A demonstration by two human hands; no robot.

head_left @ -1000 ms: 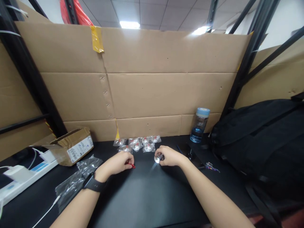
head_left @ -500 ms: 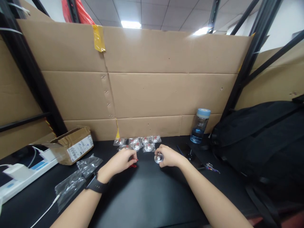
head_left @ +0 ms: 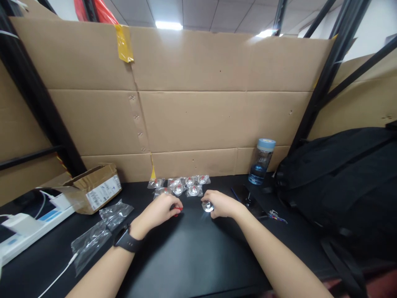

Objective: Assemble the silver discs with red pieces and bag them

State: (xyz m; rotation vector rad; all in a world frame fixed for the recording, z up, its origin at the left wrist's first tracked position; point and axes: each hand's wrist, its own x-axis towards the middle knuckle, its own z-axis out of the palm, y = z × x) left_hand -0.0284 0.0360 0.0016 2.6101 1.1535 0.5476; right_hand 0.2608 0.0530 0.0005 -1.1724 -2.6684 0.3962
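My right hand grips a shiny round disc by its edge, just above the black table. The disc is clear or silvery with a hub at its centre, rather like a yo-yo. To the left, my left hand pinches a thin red string, part of it hidden by the fingers. No link between string and disc can be made out. Behind both hands lie several clear bags, each with a similar round disc and something red inside. My left wrist partly covers the nearest bag.
Flattened plastic bags, an opened cardboard box and a white power strip lie on the left. On the right are a blue-lidded water bottle, a dark flat object, keys and a black backpack. Cardboard walls the back.
My left hand has shifted slightly right with the red string, now more visible at the fingertips. The disc in my right hand has tilted a little and looks brighter. The view has shifted slightly.
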